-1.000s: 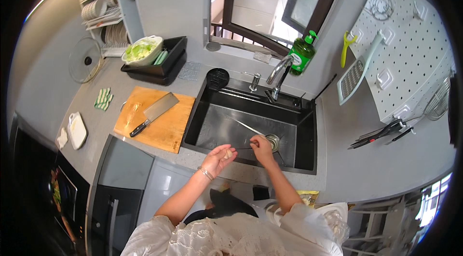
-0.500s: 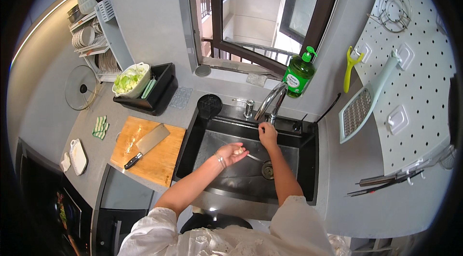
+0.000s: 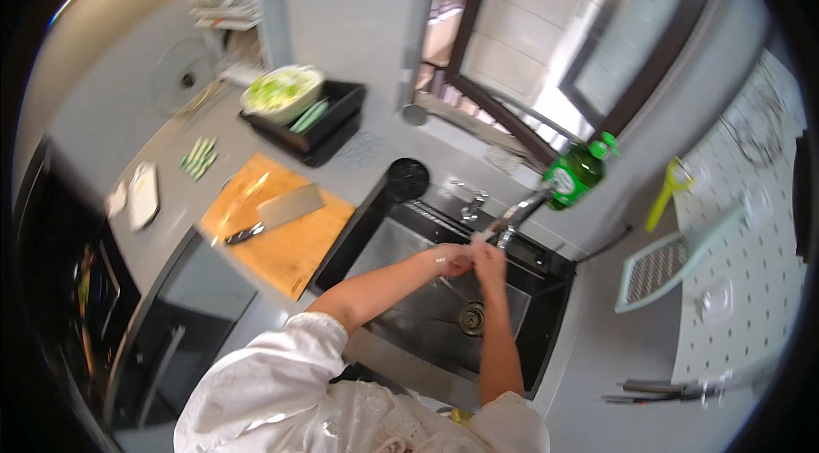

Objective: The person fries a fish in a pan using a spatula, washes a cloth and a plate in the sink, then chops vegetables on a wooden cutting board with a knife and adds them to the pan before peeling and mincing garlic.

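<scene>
Head view looks down on a black sink (image 3: 546, 342), and both hands meet over its basin, just under the tap (image 3: 514, 216). Left hand (image 3: 450, 260) and right hand (image 3: 489, 258) touch each other with fingers curled; whether they hold something I cannot tell. Left of the sink lies a wooden cutting board (image 3: 294, 252) with a cleaver (image 3: 277, 212) on it. Behind the sink stands a green soap bottle (image 3: 576, 173).

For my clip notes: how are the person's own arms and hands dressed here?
Both forearms are bare from elbow to fingers. The left hand and right hand wear no gloves. Loose white short sleeves cover the upper arms, the fabric looking lightly patterned. A thin bracelet seems to circle the left wrist, too blurred to be sure.
</scene>
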The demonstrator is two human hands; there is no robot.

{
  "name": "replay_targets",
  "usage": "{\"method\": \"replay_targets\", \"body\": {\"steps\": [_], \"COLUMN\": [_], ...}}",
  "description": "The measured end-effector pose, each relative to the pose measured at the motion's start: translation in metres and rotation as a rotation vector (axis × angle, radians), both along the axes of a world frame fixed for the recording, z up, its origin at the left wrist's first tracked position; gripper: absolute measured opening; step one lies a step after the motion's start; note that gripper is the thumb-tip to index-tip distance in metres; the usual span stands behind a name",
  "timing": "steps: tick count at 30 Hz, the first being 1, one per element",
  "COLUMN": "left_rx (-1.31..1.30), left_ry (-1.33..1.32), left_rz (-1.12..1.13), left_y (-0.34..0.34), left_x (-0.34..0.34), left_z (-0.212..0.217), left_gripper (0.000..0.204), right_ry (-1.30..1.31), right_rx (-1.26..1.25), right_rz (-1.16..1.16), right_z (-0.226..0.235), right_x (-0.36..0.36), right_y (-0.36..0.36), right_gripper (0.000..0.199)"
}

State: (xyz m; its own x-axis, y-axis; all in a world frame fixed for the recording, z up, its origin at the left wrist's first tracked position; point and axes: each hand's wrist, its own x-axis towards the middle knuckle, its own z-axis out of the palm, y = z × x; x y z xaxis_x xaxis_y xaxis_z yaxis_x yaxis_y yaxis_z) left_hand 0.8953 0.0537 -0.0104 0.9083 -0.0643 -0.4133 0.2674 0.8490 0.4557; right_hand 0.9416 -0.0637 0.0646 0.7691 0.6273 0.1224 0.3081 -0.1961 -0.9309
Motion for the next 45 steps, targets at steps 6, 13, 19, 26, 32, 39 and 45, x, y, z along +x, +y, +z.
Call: {"method": "replay_targets", "body": {"steps": [6, 13, 19, 26, 32, 39, 45], "left_rx": [1.425, 2.389, 2.371, 1.874, 1.312, 1.223, 1.409], "left_ry": [0.0, 0.01, 0.104, 0.336, 0.468, 0.419, 0.259], "left_rz": [-0.49, -0.599, -0.133, 0.666, 0.746, 0.759, 0.572], "left_y": [-0.013, -0.011, 0.056, 0.199, 0.283, 0.296, 0.269], "left_x": [-0.006, -0.088, -0.164, -0.336, -0.443, -0.448, -0.358], "left_z": [0.044, 0.07, 0.06, 0.037, 0.028, 0.028, 0.006], "left_gripper": [0.021, 0.023, 0.009, 0.014, 0.017, 0.023, 0.016], "right_ry": [-0.247, -0.152, -0.145, -0.301, -0.436, -0.483, -0.201], "right_rx": [-0.278, -0.211, -0.283, -0.115, -0.337, -0.45, -0.32], "right_rz": [0.015, -0.06, 0.017, 0.538, 0.545, 0.235, -0.023], "right_z": [-0.05, -0.062, -0.085, -0.032, -0.022, -0.021, 0.005], "right_x": [0.049, 0.096, 0.07, -0.202, -0.358, -0.352, -0.289], "right_y": [-0.039, -0.008, 0.003, 0.149, 0.286, 0.238, 0.176], "right_gripper": [0.019, 0.017, 0.019, 0.017, 0.035, 0.036, 0.044]}}
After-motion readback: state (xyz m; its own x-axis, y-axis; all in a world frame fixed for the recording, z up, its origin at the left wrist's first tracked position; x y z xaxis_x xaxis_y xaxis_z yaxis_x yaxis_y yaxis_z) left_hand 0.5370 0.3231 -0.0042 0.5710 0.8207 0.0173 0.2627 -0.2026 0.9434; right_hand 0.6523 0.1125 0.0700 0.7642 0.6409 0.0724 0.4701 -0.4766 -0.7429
